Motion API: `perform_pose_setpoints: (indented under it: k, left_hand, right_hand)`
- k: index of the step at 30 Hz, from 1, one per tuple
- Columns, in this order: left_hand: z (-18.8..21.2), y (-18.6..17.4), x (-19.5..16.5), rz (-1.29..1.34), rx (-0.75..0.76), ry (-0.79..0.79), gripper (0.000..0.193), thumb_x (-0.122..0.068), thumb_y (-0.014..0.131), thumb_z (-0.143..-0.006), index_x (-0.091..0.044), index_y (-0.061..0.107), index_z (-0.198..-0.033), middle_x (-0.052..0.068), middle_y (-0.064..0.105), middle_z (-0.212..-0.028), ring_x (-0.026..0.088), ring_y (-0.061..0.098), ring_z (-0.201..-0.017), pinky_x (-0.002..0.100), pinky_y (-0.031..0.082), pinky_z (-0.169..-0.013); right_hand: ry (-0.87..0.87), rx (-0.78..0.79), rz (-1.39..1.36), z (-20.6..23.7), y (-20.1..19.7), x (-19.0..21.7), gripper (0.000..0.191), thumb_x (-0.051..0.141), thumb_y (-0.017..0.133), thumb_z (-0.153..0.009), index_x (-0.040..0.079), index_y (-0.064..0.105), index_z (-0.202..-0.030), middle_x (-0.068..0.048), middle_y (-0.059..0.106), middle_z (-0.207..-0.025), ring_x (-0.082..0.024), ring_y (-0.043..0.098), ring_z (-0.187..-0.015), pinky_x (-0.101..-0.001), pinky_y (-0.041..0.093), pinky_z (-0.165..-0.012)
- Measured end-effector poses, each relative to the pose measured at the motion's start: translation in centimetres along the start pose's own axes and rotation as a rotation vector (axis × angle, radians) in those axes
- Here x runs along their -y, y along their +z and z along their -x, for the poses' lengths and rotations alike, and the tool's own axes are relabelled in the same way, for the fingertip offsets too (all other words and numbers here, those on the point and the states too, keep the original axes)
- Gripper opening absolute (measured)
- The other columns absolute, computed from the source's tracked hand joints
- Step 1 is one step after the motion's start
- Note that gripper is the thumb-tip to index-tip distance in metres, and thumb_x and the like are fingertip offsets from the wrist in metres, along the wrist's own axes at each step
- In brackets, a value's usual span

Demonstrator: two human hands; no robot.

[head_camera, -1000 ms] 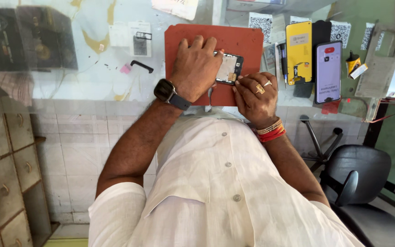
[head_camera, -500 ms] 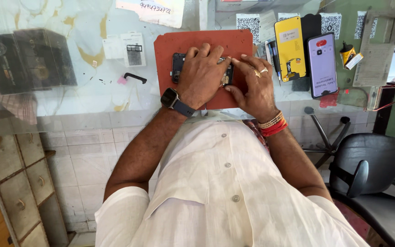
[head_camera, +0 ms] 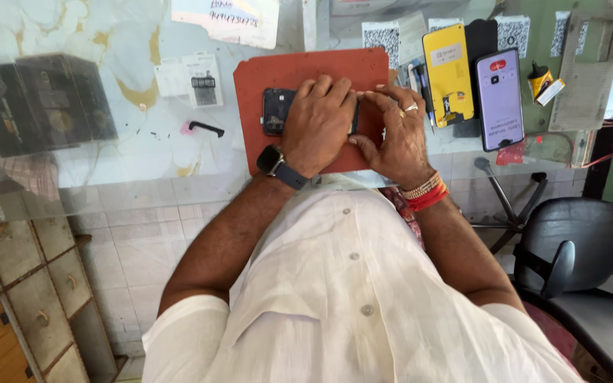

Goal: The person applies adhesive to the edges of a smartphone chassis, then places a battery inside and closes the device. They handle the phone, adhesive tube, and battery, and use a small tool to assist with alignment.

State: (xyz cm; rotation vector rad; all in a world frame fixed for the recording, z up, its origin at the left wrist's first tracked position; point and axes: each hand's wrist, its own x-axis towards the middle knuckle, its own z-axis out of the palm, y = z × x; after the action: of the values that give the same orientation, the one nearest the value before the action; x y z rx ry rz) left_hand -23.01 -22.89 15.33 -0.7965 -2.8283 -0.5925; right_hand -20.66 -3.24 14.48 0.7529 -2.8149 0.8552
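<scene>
A dark phone (head_camera: 275,110) lies flat on a red work mat (head_camera: 299,71) on the glass counter. My left hand (head_camera: 321,124), with a black smartwatch on the wrist, lies over the phone's middle and holds it down, so only the phone's left end shows. My right hand (head_camera: 395,135), with a ring and red bangles, pinches at the phone's right edge, fingertips meeting those of the left hand. Whether a small tool is in those fingers is hidden.
Right of the mat lie a yellow phone cover (head_camera: 448,74), a phone with a lit screen (head_camera: 499,99) and a small bottle (head_camera: 539,78). A small black bent tool (head_camera: 206,128) lies left of the mat. A black office chair (head_camera: 576,248) stands at the right, wooden drawers (head_camera: 15,284) lower left.
The phone was held up with its open inside showing a second ago; it now lies flat on the mat under my left hand, and both hands have come down onto it.
</scene>
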Motion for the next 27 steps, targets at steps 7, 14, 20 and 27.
perform_pose_setpoints:
  k: [7, 14, 20, 27]
  left_hand:
    - [0.8, -1.3, 1.6, 0.201, 0.096, 0.024, 0.06, -0.011, 0.082, -0.077, -0.002, 0.064, -0.133, 0.011, 0.066, -0.12, 0.031, 0.057, -0.118, 0.048, 0.043, -0.106]
    - [2.7, -2.4, 4.4, 0.315, 0.122, -0.036, 0.087, -0.011, 0.089, -0.07, -0.012, 0.052, -0.148, 0.006, 0.068, -0.13, 0.032, 0.052, -0.133, 0.056, 0.026, -0.122]
    - [3.2, -2.1, 4.1, 0.211, 0.149, -0.072, 0.086, -0.017, 0.091, -0.073, -0.011, 0.051, -0.149, 0.016, 0.066, -0.129, 0.034, 0.05, -0.133, 0.059, 0.025, -0.122]
    - [6.7, -3.5, 7.3, 0.323, -0.005, -0.249, 0.083, -0.012, 0.093, -0.063, -0.016, 0.062, -0.141, 0.021, 0.058, -0.141, 0.044, 0.039, -0.138, 0.054, 0.03, -0.116]
  right_hand:
    - [0.027, -0.004, -0.072, 0.3, 0.0, 1.2, 0.085, 0.023, 0.09, -0.078, 0.005, 0.047, -0.15, -0.011, 0.062, -0.144, -0.032, 0.05, -0.137, -0.0518, 0.036, -0.116]
    - [-0.067, 0.04, -0.049, -1.9, 0.9, 1.5, 0.087, 0.032, 0.091, -0.08, 0.003, 0.044, -0.148, -0.009, 0.067, -0.141, -0.033, 0.049, -0.142, -0.0551, 0.029, -0.114]
    - [-0.11, 0.036, -0.005, -2.3, 0.6, 2.9, 0.084, 0.04, 0.09, -0.085, 0.003, 0.048, -0.146, -0.01, 0.066, -0.14, -0.031, 0.049, -0.14, -0.055, 0.03, -0.117]
    - [-0.22, 0.099, 0.041, -4.0, 1.1, 4.5, 0.059, 0.035, 0.086, -0.085, 0.008, 0.066, -0.133, -0.01, 0.066, -0.141, -0.033, 0.051, -0.142, -0.0554, 0.03, -0.12]
